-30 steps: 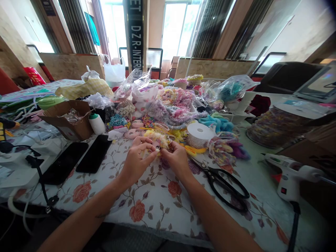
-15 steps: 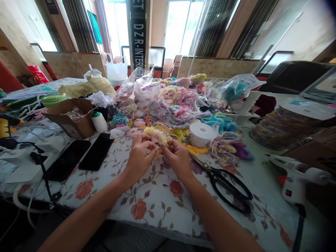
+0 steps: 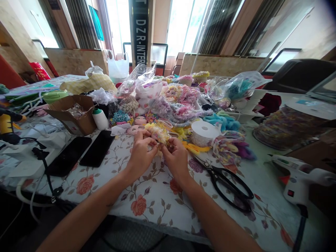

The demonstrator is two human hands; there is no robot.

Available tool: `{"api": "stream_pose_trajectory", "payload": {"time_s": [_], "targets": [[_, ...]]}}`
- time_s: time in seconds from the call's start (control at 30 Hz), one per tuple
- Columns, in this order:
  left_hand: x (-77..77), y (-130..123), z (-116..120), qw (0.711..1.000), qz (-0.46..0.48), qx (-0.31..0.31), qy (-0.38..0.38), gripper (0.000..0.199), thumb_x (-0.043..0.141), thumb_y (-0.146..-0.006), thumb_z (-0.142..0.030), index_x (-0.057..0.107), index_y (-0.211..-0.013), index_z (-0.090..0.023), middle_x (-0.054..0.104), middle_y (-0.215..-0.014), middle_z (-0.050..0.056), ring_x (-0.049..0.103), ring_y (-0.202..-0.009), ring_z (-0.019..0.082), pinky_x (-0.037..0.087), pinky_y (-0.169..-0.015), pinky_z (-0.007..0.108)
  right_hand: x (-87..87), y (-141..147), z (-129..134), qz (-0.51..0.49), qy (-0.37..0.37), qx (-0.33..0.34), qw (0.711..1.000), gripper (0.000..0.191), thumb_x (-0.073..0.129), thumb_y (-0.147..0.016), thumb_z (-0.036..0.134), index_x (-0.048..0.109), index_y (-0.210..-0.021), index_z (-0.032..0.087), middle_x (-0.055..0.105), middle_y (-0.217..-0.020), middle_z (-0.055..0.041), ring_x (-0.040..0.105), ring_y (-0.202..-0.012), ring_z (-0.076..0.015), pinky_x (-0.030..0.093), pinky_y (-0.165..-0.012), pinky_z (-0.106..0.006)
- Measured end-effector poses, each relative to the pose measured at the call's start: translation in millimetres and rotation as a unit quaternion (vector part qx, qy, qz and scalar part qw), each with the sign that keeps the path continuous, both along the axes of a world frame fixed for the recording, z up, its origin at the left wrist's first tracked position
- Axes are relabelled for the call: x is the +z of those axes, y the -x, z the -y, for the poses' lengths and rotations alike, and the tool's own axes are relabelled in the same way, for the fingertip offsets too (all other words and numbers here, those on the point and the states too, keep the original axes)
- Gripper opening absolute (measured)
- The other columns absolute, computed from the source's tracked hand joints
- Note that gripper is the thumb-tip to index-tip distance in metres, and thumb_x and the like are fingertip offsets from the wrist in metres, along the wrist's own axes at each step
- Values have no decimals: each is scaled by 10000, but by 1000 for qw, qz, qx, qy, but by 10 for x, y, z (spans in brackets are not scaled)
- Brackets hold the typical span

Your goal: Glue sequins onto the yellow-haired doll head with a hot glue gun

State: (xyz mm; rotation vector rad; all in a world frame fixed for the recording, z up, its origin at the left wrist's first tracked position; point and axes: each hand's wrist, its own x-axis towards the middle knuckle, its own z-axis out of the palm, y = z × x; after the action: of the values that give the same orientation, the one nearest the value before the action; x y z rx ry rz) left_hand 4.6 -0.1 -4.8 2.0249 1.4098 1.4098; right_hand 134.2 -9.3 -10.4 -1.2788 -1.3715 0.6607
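Note:
Between my two hands is a doll head [image 3: 156, 133] with fluffy yellow and pastel yarn hair; its face is not visible now. My left hand [image 3: 143, 148] is closed on its left side, thumb and fingertips pinching near its lower edge. From the other side my right hand [image 3: 174, 152] pinches it, the two thumbs nearly meeting at the bottom. Just behind my left hand lie bare doll heads [image 3: 134, 130] with painted eyes. A spool of clear trim [image 3: 204, 133] stands beyond my right hand, and yellow-handled scissors [image 3: 196, 147] lie beside it.
Large black scissors [image 3: 229, 185] lie at right, near a white glue gun [image 3: 294, 178]. Two black phones [image 3: 97, 148] rest at left beside a cardboard box [image 3: 76, 117] and a thread cone [image 3: 100, 119]. Colourful yarn and plastic bags [image 3: 141, 78] pile up behind.
The doll head has turned: its eye showed earlier, and now mostly hair faces me. My hands stay close on it, with fingers slightly shifted. The camera view has moved slightly.

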Motion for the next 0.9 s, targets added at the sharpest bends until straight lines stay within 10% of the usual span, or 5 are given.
{"api": "stream_pose_trajectory", "payload": {"time_s": [0.9], "targets": [[13,-42,3,999,1,33,-8,95,624,-749,-125,647,-664,-159,497,-986,82,501,-1027,246,434,-936,406,-51,60,12,-33,-7,18,999,150,604,-782,314,488,-770,220,540,-632,36,474,-514,-125,353,-478,-243]]}}
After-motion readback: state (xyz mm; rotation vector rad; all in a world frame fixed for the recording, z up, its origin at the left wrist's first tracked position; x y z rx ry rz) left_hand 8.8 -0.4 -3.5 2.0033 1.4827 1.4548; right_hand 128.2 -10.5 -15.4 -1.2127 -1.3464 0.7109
